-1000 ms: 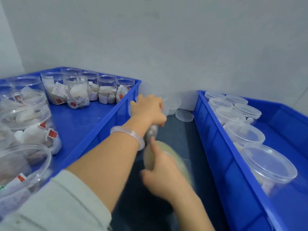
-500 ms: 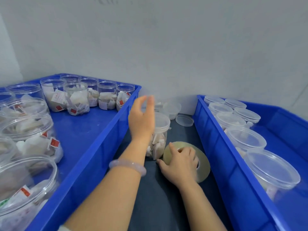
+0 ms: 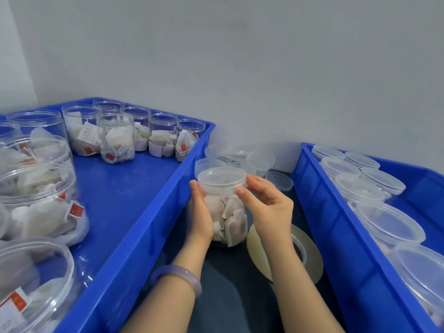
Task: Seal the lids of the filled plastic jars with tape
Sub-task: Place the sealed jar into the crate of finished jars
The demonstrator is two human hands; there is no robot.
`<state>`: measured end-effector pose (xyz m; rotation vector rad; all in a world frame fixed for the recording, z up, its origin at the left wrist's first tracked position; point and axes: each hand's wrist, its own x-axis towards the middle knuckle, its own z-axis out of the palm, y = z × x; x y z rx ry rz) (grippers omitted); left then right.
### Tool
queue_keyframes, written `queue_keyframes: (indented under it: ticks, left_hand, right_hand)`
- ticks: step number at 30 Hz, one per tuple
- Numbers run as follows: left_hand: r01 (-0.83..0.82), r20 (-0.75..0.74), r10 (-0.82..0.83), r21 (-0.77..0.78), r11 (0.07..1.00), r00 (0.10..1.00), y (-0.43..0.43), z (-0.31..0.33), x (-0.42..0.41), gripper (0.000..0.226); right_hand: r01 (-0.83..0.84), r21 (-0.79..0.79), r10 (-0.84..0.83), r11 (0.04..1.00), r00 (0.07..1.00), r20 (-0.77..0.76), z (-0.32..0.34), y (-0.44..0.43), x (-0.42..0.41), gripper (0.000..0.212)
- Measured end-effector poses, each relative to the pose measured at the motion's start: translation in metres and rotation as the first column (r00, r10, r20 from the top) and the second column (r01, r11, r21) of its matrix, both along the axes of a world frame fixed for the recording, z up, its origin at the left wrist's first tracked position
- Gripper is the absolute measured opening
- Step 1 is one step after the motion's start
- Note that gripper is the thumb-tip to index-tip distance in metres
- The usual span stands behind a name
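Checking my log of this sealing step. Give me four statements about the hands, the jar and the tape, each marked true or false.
1. The left hand holds the filled jar by its body. True.
2. The right hand grips the tape roll. False: it pinches the rim of the lid; the tape roll lies on the dark surface under that forearm.
3. The held jar has no lid. False: its lid is on.
4. The left crate holds lidless jars. True.
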<state>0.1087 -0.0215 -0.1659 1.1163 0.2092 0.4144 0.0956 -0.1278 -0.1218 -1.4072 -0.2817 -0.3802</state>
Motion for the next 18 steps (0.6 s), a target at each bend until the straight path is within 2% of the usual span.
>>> queue_keyframes:
  ticks: [2,5,9,12,15,18]
  left_hand:
    - [0.010,0.009,-0.009,-0.072,0.997,1.000,0.002,0.000,0.002,0.106]
    - [-0.001,0.001,0.001,-0.121,0.993,1.000,0.003,-0.002,0.004,0.102]
    - [0.014,0.019,-0.012,-0.145,0.989,1.000,0.002,0.000,0.002,0.108]
    - [0.025,0.038,-0.019,-0.170,0.985,0.999,0.004,0.004,-0.002,0.104]
    - [0.027,0.052,-0.019,-0.160,0.987,0.998,0.005,0.004,-0.003,0.094]
    - [0.007,0.039,-0.001,-0.158,0.987,0.999,0.005,0.003,-0.002,0.095]
  right_hand:
    - [-0.007,-0.002,0.007,1.000,0.999,0.037,0.000,0.005,0.001,0.025]
    - [0.004,-0.027,0.000,1.000,0.993,0.116,0.001,0.004,-0.001,0.026]
    - [0.108,-0.182,-0.068,0.977,0.975,0.211,-0.002,0.006,-0.003,0.023]
    - [0.176,-0.302,-0.081,0.937,0.950,0.303,-0.004,0.011,-0.005,0.020]
    - [0.162,-0.403,-0.036,0.901,0.952,0.303,-0.001,0.011,-0.006,0.022]
    - [0.087,-0.501,0.033,0.861,0.974,0.225,0.008,0.002,-0.007,0.025]
